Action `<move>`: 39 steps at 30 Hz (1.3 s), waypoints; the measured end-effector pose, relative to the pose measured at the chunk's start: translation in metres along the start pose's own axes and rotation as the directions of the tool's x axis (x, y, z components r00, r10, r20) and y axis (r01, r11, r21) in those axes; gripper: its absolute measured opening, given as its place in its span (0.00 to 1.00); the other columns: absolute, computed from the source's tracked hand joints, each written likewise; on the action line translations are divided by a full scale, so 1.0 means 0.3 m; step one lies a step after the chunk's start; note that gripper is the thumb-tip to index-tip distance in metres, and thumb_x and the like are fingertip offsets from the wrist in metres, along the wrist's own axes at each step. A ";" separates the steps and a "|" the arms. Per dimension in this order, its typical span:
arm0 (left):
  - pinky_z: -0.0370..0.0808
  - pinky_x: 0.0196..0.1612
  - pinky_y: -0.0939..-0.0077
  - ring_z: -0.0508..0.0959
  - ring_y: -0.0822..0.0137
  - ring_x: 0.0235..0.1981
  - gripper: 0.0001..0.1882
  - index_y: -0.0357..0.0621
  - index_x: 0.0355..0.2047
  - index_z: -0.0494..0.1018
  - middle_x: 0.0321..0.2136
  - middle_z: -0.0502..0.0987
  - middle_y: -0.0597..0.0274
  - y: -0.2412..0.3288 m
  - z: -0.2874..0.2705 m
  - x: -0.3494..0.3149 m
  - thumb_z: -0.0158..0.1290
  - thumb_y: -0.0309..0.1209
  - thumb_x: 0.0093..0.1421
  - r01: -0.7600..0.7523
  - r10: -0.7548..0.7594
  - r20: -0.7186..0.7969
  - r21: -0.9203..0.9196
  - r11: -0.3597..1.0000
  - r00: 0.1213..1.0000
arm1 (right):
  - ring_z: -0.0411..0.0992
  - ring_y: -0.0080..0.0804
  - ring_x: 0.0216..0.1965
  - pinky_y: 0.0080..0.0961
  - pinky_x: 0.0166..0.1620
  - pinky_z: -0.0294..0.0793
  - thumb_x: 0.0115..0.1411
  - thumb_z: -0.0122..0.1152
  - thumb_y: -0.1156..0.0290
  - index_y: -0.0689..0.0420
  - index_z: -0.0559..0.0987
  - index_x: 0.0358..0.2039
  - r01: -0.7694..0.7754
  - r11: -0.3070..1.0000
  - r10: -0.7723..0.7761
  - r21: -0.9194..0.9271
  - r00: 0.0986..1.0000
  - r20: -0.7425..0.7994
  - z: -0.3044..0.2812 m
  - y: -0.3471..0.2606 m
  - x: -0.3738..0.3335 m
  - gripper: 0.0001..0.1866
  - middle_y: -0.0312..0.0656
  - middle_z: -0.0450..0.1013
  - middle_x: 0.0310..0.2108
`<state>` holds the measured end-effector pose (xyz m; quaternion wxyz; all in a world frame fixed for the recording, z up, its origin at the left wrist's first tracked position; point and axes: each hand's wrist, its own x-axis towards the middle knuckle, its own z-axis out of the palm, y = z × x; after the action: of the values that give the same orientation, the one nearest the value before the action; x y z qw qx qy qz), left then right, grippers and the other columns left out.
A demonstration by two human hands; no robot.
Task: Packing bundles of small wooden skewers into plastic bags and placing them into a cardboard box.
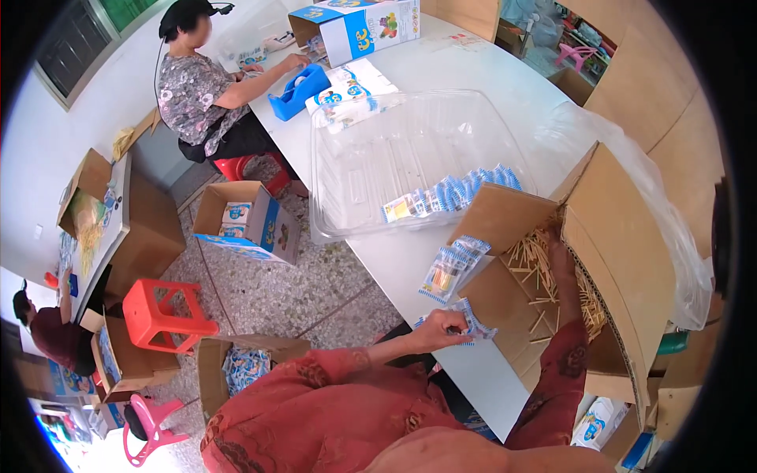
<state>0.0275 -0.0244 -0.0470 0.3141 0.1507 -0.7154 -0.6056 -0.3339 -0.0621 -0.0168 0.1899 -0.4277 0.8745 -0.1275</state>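
My left hand (438,329) is closed on a small clear-and-blue plastic packet (478,322) at the table's near edge. Just beyond it lie several filled packets (448,268) with blue striped ends, next to the carton. My right hand (558,251) reaches down into an open cardboard box (623,229), among many thin tan sticks (540,264). Its fingers are hidden by the sticks and the box flap, so their grip does not show. A big clear plastic tray (355,169) holds a row of similar packets (453,193) along its near side.
A blue tape dispenser (300,92) and a printed carton (355,35) stand at the far end, where a co-worker (201,87) sits. On the floor are an open carton (268,225), a red stool (165,315) and a box of packets (246,369). Another person (59,331) sits far left.
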 end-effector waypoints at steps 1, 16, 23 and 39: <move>0.67 0.26 0.76 0.72 0.68 0.23 0.10 0.37 0.24 0.71 0.22 0.72 0.60 -0.005 -0.001 0.000 0.61 0.28 0.50 0.003 -0.003 -0.003 -0.001 1.000 1.000 | 0.60 0.37 0.55 0.36 0.61 0.52 0.63 0.43 0.63 0.55 0.62 0.60 -0.027 0.999 0.027 -0.038 1.000 0.000 0.002 0.010 0.028 0.25 0.44 0.61 0.57; 0.68 0.26 0.76 0.73 0.67 0.23 0.11 0.35 0.23 0.71 0.23 0.73 0.58 0.004 -0.010 0.005 0.62 0.27 0.47 -0.008 0.009 -0.007 0.048 0.999 1.000 | 0.63 0.15 0.24 0.13 0.29 0.62 0.57 0.60 0.68 0.56 0.76 0.34 0.021 0.613 0.036 0.789 0.998 -0.055 0.003 0.217 -0.443 0.07 0.28 0.68 0.24; 0.69 0.24 0.77 0.73 0.69 0.20 0.11 0.35 0.22 0.72 0.19 0.73 0.58 -0.011 0.012 -0.008 0.63 0.28 0.46 -0.012 0.013 -0.018 0.081 0.997 1.000 | 0.66 0.15 0.25 0.13 0.28 0.66 0.55 0.62 0.71 0.54 0.76 0.33 0.099 0.609 -0.037 0.787 0.995 -0.097 0.154 0.276 -0.609 0.05 0.28 0.70 0.24; 0.62 0.24 0.85 0.65 0.83 0.22 0.06 0.36 0.22 0.74 0.18 0.69 0.72 0.107 -0.004 0.031 0.62 0.23 0.47 0.053 -0.062 0.053 0.149 0.987 0.997 | 0.67 0.14 0.28 0.14 0.31 0.67 0.56 0.61 0.72 0.57 0.75 0.34 0.293 0.322 -0.247 0.900 0.944 -0.219 -0.113 -0.185 -0.857 0.06 0.32 0.72 0.28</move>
<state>0.0264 -0.0238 -0.0136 0.2638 0.1767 -0.7624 -0.5638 -0.1655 0.1113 0.0925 0.3540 -0.3843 0.5724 -0.6319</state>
